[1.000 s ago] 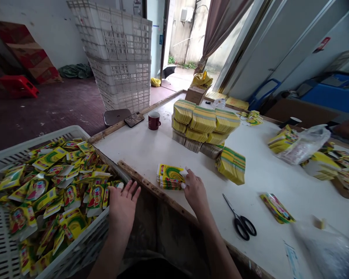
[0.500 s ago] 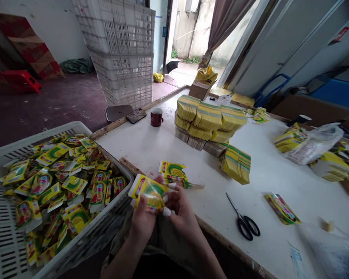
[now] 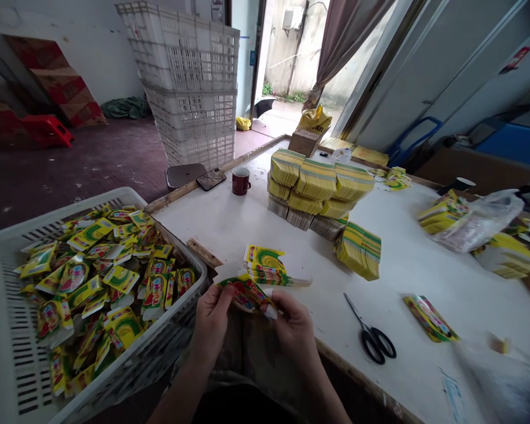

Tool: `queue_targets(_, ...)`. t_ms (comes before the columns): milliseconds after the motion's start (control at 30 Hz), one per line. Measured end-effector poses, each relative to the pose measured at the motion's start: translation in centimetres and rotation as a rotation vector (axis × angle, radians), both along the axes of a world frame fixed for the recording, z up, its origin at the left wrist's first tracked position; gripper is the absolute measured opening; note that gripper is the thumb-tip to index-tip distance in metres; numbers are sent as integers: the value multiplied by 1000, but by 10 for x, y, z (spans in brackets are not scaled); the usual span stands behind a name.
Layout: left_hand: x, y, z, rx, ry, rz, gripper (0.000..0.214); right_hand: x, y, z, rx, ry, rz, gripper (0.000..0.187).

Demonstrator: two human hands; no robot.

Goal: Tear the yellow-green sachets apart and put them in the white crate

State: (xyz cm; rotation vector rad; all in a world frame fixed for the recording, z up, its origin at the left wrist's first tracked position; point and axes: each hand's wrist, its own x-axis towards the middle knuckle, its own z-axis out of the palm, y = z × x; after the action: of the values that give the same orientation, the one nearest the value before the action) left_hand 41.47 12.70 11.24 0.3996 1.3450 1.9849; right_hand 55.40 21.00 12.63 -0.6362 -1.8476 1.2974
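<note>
Both hands are clamping one carton (image 3: 247, 297) between them at the near edge of the table (image 3: 212, 224). The left hand (image 3: 209, 323) is pinching the end by a white flap (image 3: 229, 272), its thumb on top; the right hand (image 3: 294, 323) is gripping the opposite end, white coverings showing at its fingertips. The carton is tilting just in front of a small pile (image 3: 265, 259). A crate (image 3: 9, 294) is standing to the left; scissors (image 3: 373, 341) are lying to the right. In judgement, sound handling is calling for light, even pressure at both ends, since thin card is probably creasing easily; the left thumb should be guiding the flap squarely, clear of the pile.
</note>
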Motion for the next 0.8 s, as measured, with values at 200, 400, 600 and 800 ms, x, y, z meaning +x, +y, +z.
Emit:
queue_targets(200, -32, -16, 26, -55, 462, -182, 81, 15, 13, 13, 742, -224, -63, 33)
queue_targets(400, -10, -9, 26, -385, 866, -532, 60, 6, -2, 2, 405, -36, -203, 54)
queue_targets(600, 10, -7, 8, -297, 1121, -463, 70, -7, -6, -5, -794, 159, 164, 56)
queue_targets(800, 10, -5, 11, -221, 1161, -463, 53, -13, -6, -2, -743, 159, 240, 60)
